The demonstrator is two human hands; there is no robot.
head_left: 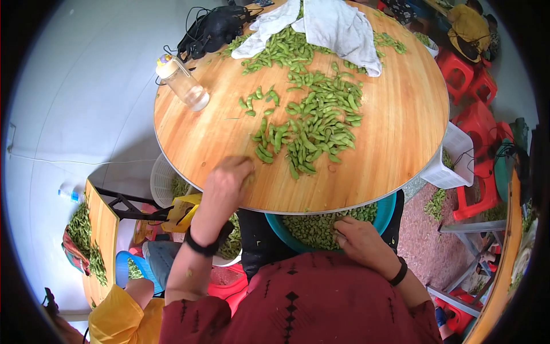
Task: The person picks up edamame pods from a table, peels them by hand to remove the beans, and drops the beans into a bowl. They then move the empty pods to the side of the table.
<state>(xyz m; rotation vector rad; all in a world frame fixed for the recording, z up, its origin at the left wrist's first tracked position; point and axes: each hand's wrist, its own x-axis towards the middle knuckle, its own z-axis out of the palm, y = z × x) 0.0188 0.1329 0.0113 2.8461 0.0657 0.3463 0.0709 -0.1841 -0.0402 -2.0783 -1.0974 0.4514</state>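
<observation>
My left hand [228,180] is over the near left edge of the round wooden table [195,143]. Its fingers are bunched and slightly blurred; what they hold, if anything, I cannot make out. Green soybean pods [321,123] lie heaped just beyond it, with a few strays to the left. Below the table edge, my right hand [362,242] is above a teal basin [275,225] of shelled green beans [309,228]. Its thumb and fingers are pinched together, and anything between them is hidden.
White cloths [338,31] cover part of the far pods. A clear bottle [192,92] and a black bag [215,31] rest at the left. A white basket [455,163] and red stools [478,155] stand right. A person's yellow sleeve [117,315] shows lower left.
</observation>
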